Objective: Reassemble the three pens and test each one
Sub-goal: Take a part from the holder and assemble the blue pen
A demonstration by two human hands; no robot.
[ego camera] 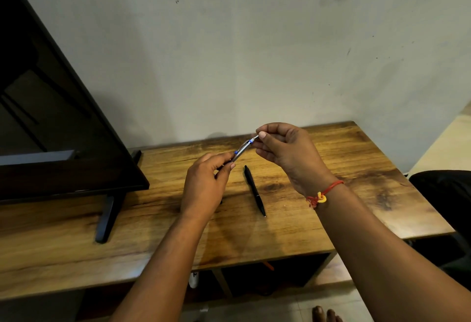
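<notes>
Toes (327,314) of mine show at the bottom edge on pale floor tiles, just this side of the wooden table (76,245), whose near edge runs under both my forearms and drops to a dark open shelf below. Bare wood lies wide to the left of my left arm, up to the black foot (107,217) of the dark screen (51,117) that stands tilted over that end; to the right, open wood stretches to the table's right edge, beyond which something dark (443,194) sits. Between my arms the black pen (254,190) lies flat on the wood, whole as far as I can see, its tip pointing toward me, touching neither hand. Above it my left hand (206,186) is closed round the lower end of the silver pen (242,148), a pen with blue bands, held slanting up to the right, clear of the table. My right hand (285,151), a red and yellow thread (322,195) tied at its wrist, pinches the pen's upper end between thumb and fingertips, the other fingers curled loosely. Whether that end piece is seated I cannot tell. A third pen I cannot make out. Behind the table's far edge stands a plain, scuffed pale wall (254,41), meeting the wood along its whole length.
</notes>
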